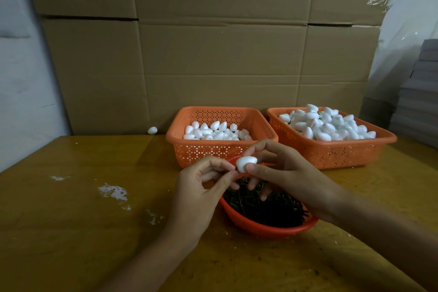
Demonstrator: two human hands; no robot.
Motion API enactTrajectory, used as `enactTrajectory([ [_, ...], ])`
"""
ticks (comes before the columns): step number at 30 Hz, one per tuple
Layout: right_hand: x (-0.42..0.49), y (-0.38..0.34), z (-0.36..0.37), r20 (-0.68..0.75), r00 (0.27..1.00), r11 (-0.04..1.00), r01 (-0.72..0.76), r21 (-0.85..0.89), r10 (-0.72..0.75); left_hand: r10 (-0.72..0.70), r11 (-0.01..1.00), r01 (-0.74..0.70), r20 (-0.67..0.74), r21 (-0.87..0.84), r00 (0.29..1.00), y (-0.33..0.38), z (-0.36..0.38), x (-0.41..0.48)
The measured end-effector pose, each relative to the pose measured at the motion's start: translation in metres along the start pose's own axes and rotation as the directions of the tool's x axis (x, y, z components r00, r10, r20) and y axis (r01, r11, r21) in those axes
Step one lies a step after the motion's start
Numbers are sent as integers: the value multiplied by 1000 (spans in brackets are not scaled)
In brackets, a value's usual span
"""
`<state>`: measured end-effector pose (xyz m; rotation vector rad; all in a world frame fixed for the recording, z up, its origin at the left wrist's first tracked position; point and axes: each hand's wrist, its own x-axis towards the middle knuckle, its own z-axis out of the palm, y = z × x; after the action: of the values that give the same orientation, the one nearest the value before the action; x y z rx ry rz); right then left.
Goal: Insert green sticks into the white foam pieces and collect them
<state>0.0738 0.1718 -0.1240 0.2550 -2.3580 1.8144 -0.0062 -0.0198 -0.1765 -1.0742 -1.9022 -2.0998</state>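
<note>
Head view: the right hand (284,173) holds a white foam piece (246,163) between thumb and forefinger, its other fingers hanging loose over the bowl (267,227). The left hand (201,187) has thumb and forefinger narrowed to a pinch at the piece's 9 o'clock tip; I cannot tell whether a stick sits between them. The piece is in the air above the bowl's 11 o'clock rim. The red bowl stands on the table (71,208) and is full of green sticks (267,208). At 12 o'clock from the bowl is an orange basket (220,149) partly filled with foam pieces (215,133). Touching its 3 o'clock side, a second basket (331,153) is heaped with foam (327,123). A loose piece (152,130) lies at 10 o'clock, against the cardboard (213,54).
</note>
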Motion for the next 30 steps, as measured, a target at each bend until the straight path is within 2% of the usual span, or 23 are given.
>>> enactTrajectory([
  [14, 0, 2, 1, -30, 999, 996, 39, -76, -42, 36, 999, -36, -2, 15, 999, 2, 0, -1],
  [22, -2, 0, -2, 5, 1000, 998, -14, -66, 14, 41, 998, -40, 8, -48, 999, 3, 0, 1],
  [30, -1, 0, 0, -56, 997, 998, -54, -25, 53, -9, 999, 11, 56, -31, 998, 4, 0, 0],
])
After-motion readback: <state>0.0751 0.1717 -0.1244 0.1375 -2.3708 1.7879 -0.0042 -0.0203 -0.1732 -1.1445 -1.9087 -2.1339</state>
